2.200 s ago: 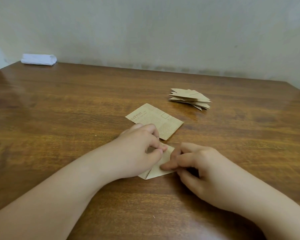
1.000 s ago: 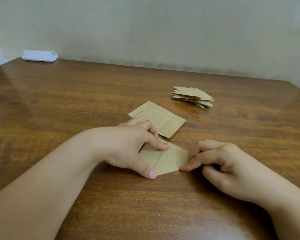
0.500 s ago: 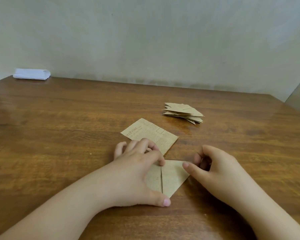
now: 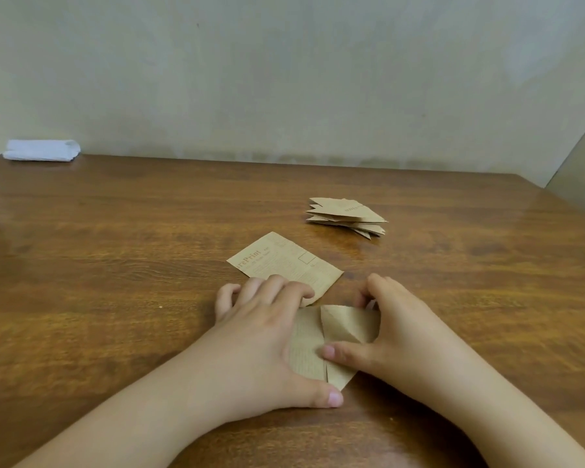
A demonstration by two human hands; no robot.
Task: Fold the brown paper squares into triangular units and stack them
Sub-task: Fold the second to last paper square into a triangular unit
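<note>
Fingers first: the right hand (image 4: 395,339) pinches the matte brown paper piece (image 4: 338,336), thumb flat across its right flap and fingertips curled over the far corner. The left hand (image 4: 264,336) presses the left half down, fingers straight, thumb tip at the near point. The piece lies on the glossy wooden table (image 4: 115,265) between both hands, a triangle with a centre seam running away from the person and its tip pointing towards them. Half a second ago the right flap lay flat; now it is creased and lifted. Just beyond, flat printed paper squares (image 4: 284,261) lie touching the left fingertips. Farther right sits the ragged stack of folded units (image 4: 347,216). A white folded cloth (image 4: 41,150) rests at the far-left corner.
</note>
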